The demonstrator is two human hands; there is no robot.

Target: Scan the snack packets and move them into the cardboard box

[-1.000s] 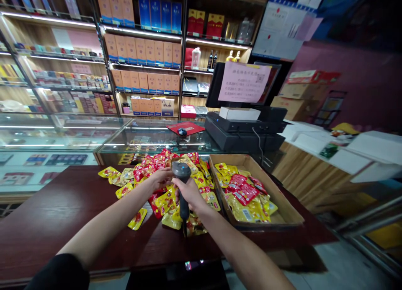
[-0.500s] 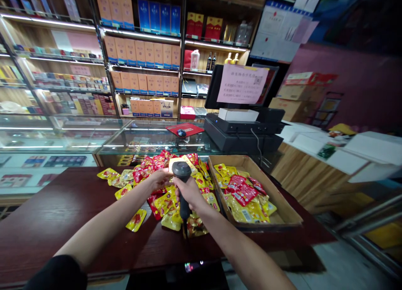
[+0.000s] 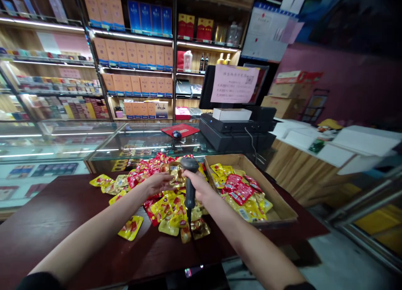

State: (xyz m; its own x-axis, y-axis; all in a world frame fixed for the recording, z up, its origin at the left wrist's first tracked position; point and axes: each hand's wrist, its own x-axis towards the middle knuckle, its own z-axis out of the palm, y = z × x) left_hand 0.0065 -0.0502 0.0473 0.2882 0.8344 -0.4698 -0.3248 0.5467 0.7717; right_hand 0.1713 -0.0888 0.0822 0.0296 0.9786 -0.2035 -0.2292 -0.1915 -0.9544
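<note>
My right hand [image 3: 198, 183] is wrapped round the handle of a black barcode scanner [image 3: 190, 192], held upright with its head at the top. A cord runs down from its base toward the table's front edge. Just left of the scanner, my left hand [image 3: 159, 182] pinches a gold snack packet [image 3: 176, 171] by its left side; the scanner head partly covers the packet. Below and behind both hands spreads a pile of red and yellow snack packets [image 3: 166, 208]. One yellow packet [image 3: 130, 228] lies apart on the dark red table [image 3: 78, 223].
A shallow cardboard box [image 3: 278, 206] holding red and yellow packets stands right of the pile. Behind are a glass counter [image 3: 105, 149], a mouse [image 3: 176, 134] on a red mat and a monitor [image 3: 205, 89] with a pink notice. Stocked shelves line the back.
The scanner and my right hand have shifted slightly right, apart from my left hand. The gold packet, bright with light before, now looks darker. The whole view has turned a little.
</note>
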